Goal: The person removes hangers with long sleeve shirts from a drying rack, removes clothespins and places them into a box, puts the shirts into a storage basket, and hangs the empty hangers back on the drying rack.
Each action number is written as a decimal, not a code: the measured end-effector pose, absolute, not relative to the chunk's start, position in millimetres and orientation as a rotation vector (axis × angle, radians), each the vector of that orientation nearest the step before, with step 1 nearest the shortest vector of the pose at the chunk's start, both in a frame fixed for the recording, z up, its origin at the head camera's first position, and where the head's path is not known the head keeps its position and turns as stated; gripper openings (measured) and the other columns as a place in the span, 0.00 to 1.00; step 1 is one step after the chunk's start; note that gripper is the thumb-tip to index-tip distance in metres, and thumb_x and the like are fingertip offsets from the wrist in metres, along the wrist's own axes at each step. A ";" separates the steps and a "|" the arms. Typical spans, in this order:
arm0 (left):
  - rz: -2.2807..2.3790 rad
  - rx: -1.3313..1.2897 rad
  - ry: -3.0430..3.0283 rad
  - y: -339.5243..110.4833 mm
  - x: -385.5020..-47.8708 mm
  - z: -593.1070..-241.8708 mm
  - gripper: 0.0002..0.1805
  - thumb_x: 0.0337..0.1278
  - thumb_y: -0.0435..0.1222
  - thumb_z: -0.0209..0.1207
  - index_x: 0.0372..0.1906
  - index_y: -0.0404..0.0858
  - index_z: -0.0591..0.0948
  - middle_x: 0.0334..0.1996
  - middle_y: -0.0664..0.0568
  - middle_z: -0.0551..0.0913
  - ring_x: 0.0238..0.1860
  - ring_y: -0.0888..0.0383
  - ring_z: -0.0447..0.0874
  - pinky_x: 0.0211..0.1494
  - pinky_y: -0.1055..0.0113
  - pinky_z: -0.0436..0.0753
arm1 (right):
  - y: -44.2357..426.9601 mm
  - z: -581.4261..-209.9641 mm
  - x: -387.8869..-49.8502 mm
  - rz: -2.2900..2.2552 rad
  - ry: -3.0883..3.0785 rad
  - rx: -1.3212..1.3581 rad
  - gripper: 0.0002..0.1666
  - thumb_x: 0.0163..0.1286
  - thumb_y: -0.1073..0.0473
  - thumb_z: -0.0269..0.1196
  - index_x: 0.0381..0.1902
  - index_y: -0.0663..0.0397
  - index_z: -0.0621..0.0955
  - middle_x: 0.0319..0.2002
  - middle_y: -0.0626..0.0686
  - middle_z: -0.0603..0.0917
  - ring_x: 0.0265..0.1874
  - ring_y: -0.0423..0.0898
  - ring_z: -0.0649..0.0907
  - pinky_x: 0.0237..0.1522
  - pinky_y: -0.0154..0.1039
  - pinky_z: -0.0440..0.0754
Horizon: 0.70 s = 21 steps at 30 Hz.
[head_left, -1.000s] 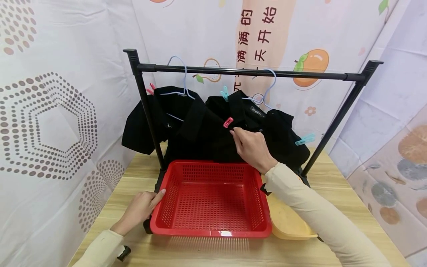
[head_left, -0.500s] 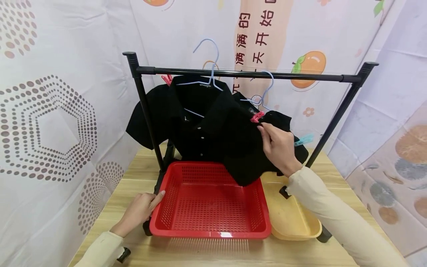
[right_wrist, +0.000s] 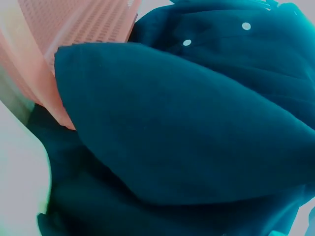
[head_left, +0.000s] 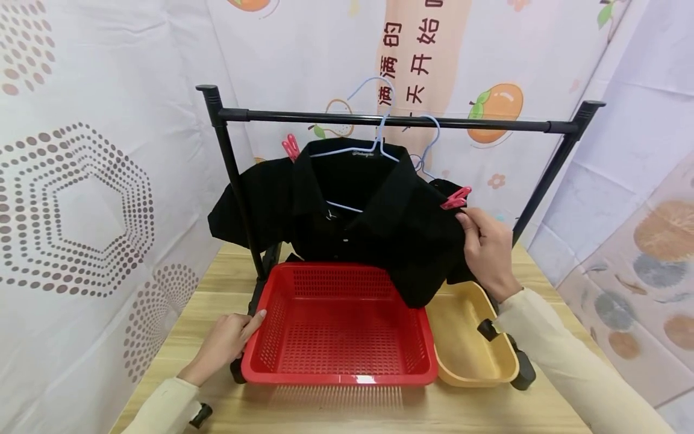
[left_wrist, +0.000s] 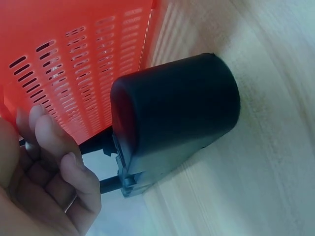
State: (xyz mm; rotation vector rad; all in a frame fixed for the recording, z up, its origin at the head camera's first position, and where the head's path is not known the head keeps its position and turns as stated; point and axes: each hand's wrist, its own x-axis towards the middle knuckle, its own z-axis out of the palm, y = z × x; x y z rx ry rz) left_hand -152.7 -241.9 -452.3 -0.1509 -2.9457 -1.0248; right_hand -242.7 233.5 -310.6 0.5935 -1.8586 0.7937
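A black collared shirt [head_left: 417, 217] spreads in front of the rack on a light-blue hanger [head_left: 352, 149], with pink clips [head_left: 456, 198] at both shoulders. My right hand [head_left: 490, 253] pinches its right side just below the right clip. A shirt sleeve [right_wrist: 172, 123] fills much of the right wrist view; the hand is not visible there. My left hand [head_left: 225, 340] grips the left edge of the red basket [head_left: 338, 378], thumb over the rim. In the left wrist view its fingers [left_wrist: 81, 177] curl beside the basket wall [left_wrist: 98, 54].
A black rack bar [head_left: 488, 125] crosses behind the shirt's hanger. Another light-blue hanger [head_left: 434, 141] hangs from it, its garment mostly covered. A yellow tray [head_left: 472, 381] sits right of the basket on the wooden table [head_left: 184, 313]. A black rack foot [left_wrist: 172, 98] stands beside the basket.
My right hand has moved right, drawing the front shirt, its hanger and its pink clips rightward across the garment behind. My left hand stays at the basket's edge.
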 end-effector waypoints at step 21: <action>-0.990 -0.178 -2.940 -242.3 -152.7 -452.0 0.32 0.82 0.53 0.46 0.17 0.44 0.78 0.12 0.59 0.75 0.12 0.62 0.75 0.18 0.68 0.74 | 251.2 -287.1 -206.2 1.263 -2.065 0.496 0.12 0.80 0.63 0.58 0.40 0.66 0.85 0.33 0.40 0.82 0.33 0.38 0.77 0.39 0.28 0.72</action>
